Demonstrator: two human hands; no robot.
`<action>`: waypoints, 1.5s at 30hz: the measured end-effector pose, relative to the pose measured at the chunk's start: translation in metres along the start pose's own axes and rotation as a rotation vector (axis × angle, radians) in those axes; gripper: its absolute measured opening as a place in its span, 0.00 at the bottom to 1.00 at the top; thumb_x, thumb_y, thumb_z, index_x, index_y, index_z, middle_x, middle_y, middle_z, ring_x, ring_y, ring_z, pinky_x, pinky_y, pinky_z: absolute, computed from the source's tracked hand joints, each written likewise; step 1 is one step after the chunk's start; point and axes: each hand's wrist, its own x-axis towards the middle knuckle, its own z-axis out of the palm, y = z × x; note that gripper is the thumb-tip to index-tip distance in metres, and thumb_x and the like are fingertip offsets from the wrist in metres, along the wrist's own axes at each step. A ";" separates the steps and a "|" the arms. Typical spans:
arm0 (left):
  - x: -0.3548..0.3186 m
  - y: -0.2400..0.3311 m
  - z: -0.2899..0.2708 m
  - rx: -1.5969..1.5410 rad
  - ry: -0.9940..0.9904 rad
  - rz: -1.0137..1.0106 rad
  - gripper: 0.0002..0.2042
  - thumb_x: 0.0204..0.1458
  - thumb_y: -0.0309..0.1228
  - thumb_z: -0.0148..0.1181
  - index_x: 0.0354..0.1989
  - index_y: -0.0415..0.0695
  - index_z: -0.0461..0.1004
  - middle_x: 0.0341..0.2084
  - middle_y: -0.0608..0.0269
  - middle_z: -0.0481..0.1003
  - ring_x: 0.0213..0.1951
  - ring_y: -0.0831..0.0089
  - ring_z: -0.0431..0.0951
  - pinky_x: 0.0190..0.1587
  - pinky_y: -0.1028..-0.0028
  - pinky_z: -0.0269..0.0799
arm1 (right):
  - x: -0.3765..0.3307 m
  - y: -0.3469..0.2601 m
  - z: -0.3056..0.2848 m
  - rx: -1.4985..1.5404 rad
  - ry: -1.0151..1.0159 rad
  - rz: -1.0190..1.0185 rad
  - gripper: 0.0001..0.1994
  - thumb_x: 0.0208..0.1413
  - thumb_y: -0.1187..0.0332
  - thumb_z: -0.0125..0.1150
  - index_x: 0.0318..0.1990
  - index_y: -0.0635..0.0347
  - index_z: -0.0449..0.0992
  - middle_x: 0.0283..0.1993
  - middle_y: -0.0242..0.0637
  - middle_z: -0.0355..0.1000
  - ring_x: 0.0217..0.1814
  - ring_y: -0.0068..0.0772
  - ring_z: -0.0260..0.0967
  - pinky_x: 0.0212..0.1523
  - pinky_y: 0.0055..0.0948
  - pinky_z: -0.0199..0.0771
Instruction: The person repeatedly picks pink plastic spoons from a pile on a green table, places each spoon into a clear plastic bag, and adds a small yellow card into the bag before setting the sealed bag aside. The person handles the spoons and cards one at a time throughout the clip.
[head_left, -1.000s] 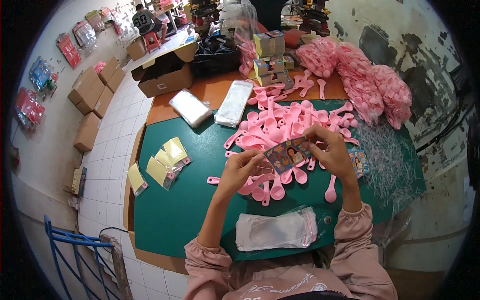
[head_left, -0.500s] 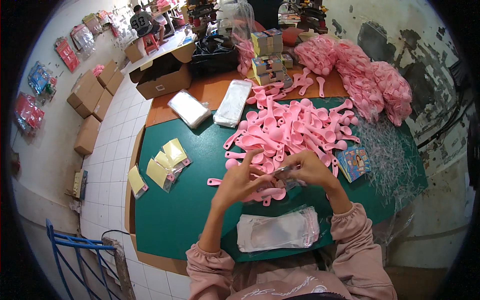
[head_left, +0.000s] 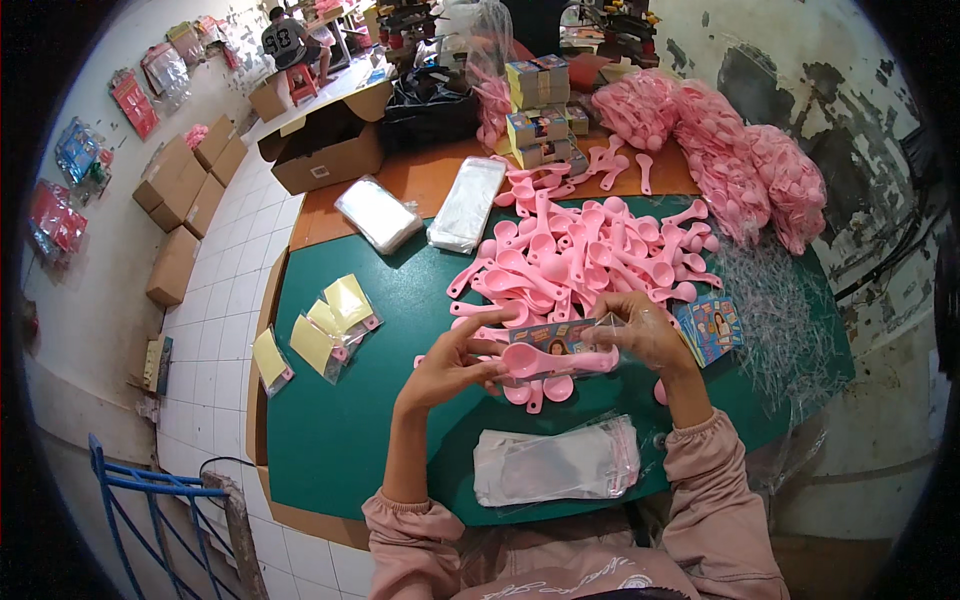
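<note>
Between my two hands, above the front of the pile, a pink measuring spoon (head_left: 560,363) and a printed blue card (head_left: 562,336) show together in a clear plastic bag. My left hand (head_left: 450,362) pinches the packet at its left end. At the other end my right hand (head_left: 640,328) grips the clear film, its fingers curled. Behind them a heap of loose pink spoons (head_left: 575,255) covers the middle of the green table. Nearest my body lies a pile of flat clear bags (head_left: 555,462). A few printed cards (head_left: 712,328) rest right of the heap.
Filled packets with yellow card backs (head_left: 318,338) lie at left. Two bundles of clear bags (head_left: 467,205), stacked cards (head_left: 537,85) and bulging bags of pink spoons (head_left: 715,160) stand farther back. Clear plastic scraps (head_left: 780,300) spread at right. A person (head_left: 290,45) sits far off.
My hands have moved apart, and the packet between them now lies stretched out sideways, with the spoon and card facing up in view. My left hand shifted slightly left.
</note>
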 end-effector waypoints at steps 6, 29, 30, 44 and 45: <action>0.007 -0.014 0.006 0.084 0.085 -0.021 0.24 0.49 0.23 0.54 0.57 0.44 0.56 0.33 0.57 0.73 0.34 0.73 0.76 0.31 0.79 0.74 | 0.001 -0.006 0.007 -0.138 0.235 -0.223 0.08 0.43 0.72 0.64 0.23 0.63 0.70 0.20 0.28 0.65 0.23 0.17 0.62 0.25 0.19 0.62; -0.017 -0.030 0.050 -0.411 0.140 -0.170 0.37 0.55 0.20 0.42 0.64 0.57 0.24 0.45 0.48 0.67 0.46 0.66 0.71 0.47 0.71 0.68 | -0.020 0.002 0.075 -0.932 -0.125 -0.547 0.14 0.39 0.68 0.61 0.34 0.63 0.67 0.35 0.42 0.62 0.40 0.42 0.62 0.40 0.37 0.63; -0.017 -0.031 0.052 -0.410 0.139 -0.169 0.37 0.55 0.20 0.42 0.64 0.57 0.24 0.45 0.48 0.67 0.46 0.66 0.71 0.47 0.71 0.68 | -0.021 0.001 0.076 -0.933 -0.124 -0.548 0.14 0.39 0.68 0.61 0.34 0.63 0.67 0.35 0.42 0.62 0.40 0.42 0.62 0.40 0.37 0.63; -0.017 -0.041 0.055 -0.254 0.158 -0.062 0.34 0.56 0.22 0.42 0.65 0.52 0.29 0.30 0.63 0.68 0.31 0.81 0.68 0.36 0.78 0.67 | -0.027 -0.001 0.075 -1.007 -0.139 -0.671 0.10 0.41 0.70 0.62 0.29 0.59 0.66 0.30 0.36 0.63 0.36 0.36 0.62 0.41 0.33 0.60; -0.017 -0.041 0.057 -0.255 0.153 -0.061 0.34 0.56 0.22 0.42 0.65 0.52 0.29 0.30 0.63 0.68 0.31 0.81 0.68 0.36 0.78 0.67 | -0.029 -0.003 0.070 -1.011 -0.135 -0.668 0.10 0.41 0.70 0.62 0.29 0.59 0.66 0.30 0.36 0.63 0.36 0.36 0.62 0.41 0.33 0.60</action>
